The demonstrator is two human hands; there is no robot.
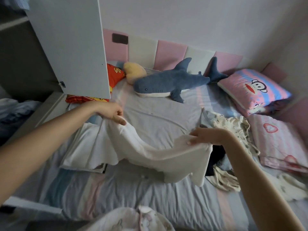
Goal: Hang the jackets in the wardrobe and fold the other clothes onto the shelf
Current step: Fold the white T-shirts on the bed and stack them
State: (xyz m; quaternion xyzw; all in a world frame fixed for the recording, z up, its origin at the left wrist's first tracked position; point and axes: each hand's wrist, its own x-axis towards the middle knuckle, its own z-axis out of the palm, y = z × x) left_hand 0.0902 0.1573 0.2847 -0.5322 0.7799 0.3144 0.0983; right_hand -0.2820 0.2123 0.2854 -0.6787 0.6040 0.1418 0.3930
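- The left hand (112,113) pinches 1 upper edge of a white garment (150,152); its fingers are narrow, closed on the cloth.
- The right hand (205,136) grips the opposite upper edge, fingers curled over the fabric.
- The white garment hangs between the 2 hands, sagging in the middle, above the striped sheet of the bed (116,190); its lower edge droops toward the sheet, and its left part lies over a flat white layer on the bed.
- A pile of clothes (233,129), cream and dark pieces mixed, lies on the bed just right of the right hand.
- A wardrobe door (70,47) stands open at upper left, its lower corner over the bed's edge.
- A shark plush (168,83) lies across the bed by the padded headboard, touching a yellow plush (135,72) that sits beside a red cushion (115,75).
- A monkey-print pillow (253,90) rests at far right, above a heart-print quilt (276,139).
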